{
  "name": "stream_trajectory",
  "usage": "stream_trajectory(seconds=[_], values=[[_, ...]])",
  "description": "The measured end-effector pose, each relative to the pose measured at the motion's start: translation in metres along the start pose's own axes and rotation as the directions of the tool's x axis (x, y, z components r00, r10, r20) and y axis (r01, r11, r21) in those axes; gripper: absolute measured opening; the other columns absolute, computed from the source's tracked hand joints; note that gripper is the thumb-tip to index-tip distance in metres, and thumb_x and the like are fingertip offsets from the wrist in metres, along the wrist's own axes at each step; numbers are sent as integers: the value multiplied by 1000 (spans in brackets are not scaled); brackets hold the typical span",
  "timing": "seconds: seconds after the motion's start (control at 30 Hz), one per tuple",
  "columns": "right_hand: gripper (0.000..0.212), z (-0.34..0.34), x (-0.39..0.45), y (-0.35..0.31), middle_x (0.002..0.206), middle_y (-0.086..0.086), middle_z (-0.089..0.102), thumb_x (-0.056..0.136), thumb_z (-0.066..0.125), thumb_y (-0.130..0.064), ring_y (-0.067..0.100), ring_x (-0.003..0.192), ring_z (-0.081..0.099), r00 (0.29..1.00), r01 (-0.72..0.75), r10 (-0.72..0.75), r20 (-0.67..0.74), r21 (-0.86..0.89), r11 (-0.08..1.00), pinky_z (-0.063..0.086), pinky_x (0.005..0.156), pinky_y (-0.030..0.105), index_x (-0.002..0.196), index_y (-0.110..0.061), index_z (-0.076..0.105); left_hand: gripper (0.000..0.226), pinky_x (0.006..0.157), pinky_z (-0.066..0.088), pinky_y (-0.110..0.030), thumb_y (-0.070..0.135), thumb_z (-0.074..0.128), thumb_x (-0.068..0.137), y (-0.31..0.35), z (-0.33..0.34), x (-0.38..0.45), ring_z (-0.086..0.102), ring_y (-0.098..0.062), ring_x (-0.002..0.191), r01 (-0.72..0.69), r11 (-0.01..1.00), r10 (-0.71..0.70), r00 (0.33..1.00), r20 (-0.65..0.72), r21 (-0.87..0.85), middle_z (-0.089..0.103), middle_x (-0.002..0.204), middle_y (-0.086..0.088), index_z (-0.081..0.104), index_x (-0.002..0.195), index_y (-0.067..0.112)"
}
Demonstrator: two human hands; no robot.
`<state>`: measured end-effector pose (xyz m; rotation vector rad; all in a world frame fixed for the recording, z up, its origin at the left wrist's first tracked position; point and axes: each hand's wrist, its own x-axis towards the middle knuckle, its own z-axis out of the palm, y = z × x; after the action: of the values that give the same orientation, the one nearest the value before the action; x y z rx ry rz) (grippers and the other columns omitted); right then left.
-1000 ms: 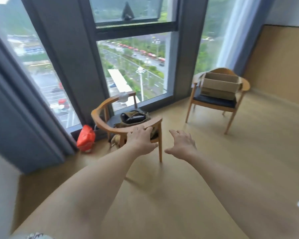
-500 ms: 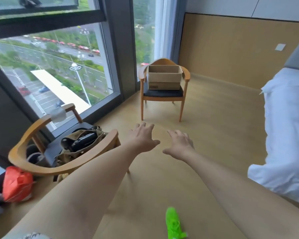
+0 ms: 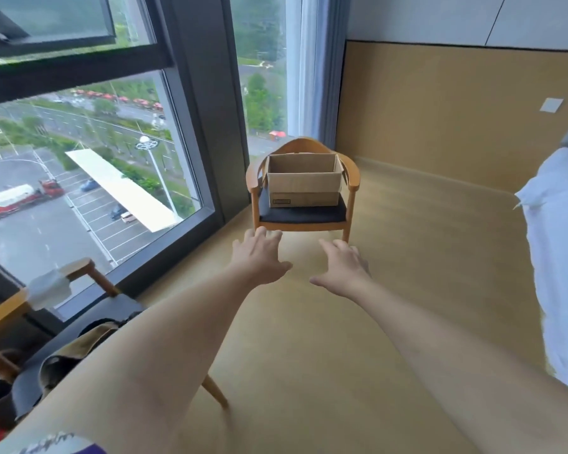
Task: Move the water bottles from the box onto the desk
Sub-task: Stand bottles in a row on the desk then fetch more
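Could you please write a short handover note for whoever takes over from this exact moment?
Left hand: open, holding nothing, stretched forward.
Right hand: open, holding nothing, stretched forward.
Box: open-topped, sitting on the chair by the window, ahead of both hands and not touched. Its inside is hidden from here; no bottles or desk in view.
Done: nothing visibly moved.
Left: reach the box, lift the bottles out, set them on the desk.

Dark label on box (image 3: 304, 185) front, print too small to read
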<state>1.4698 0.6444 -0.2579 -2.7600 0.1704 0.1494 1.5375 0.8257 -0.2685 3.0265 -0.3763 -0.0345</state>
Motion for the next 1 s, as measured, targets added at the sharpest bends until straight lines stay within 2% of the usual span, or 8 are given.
stream_trajectory(seconds=[0.17, 0.33, 0.47, 0.8, 0.87, 1.0], values=[[88, -11, 80, 7, 158, 3, 35, 86, 75, -49, 30, 144, 31, 999, -6, 7, 47, -1, 1000, 37, 112, 48, 157, -31, 27, 71, 92, 47, -51, 69, 66, 82, 12, 10, 76, 47, -31, 127, -30, 999, 32, 999, 37, -43, 54, 138, -5, 47, 139, 32], [88, -3, 173, 12, 159, 2, 34, 85, 76, -49, 29, 144, 31, 997, -43, 43, 62, -2, 999, 38, 112, 48, 156, -33, 28, 74, 97, 50, -49, 66, 66, 85, 7, 19, 169, 46, -30, 130, -35, 995, 41, 997, 71, -93, 51, 142, -4, 42, 146, 31], [91, 3, 265, 15, 162, 2, 29, 83, 76, -52, 29, 145, 28, 995, -78, 79, 54, -14, 997, 34, 114, 45, 157, -34, 25, 73, 99, 42, -48, 65, 64, 87, -6, 24, 263, 42, -30, 132, -61, 993, 69, 995, 76, -102, 49, 141, -4, 41, 146, 29], [86, -16, 480, -8, 152, 1, 39, 84, 72, -53, 30, 135, 40, 983, -184, 183, 28, 11, 983, 42, 107, 45, 155, -32, 28, 73, 101, 47, -50, 63, 63, 88, -66, 2, 494, 44, -32, 132, -82, 991, 95, 987, 130, -104, 49, 144, -8, 40, 149, 28], [87, -15, 512, -8, 152, 2, 40, 84, 72, -52, 31, 135, 40, 978, -204, 203, 45, 18, 979, 42, 107, 46, 155, -31, 28, 71, 102, 47, -50, 62, 65, 88, -71, 4, 529, 46, -32, 129, -83, 988, 100, 987, 126, -126, 51, 140, -7, 42, 146, 28], [87, -7, 571, -9, 154, 3, 38, 84, 74, -49, 31, 138, 38, 969, -236, 233, 79, 23, 972, 42, 108, 48, 156, -30, 28, 75, 105, 44, -51, 61, 66, 88, -74, 26, 579, 43, -32, 136, -101, 984, 129, 970, 207, -144, 47, 146, -8, 40, 149, 27]])
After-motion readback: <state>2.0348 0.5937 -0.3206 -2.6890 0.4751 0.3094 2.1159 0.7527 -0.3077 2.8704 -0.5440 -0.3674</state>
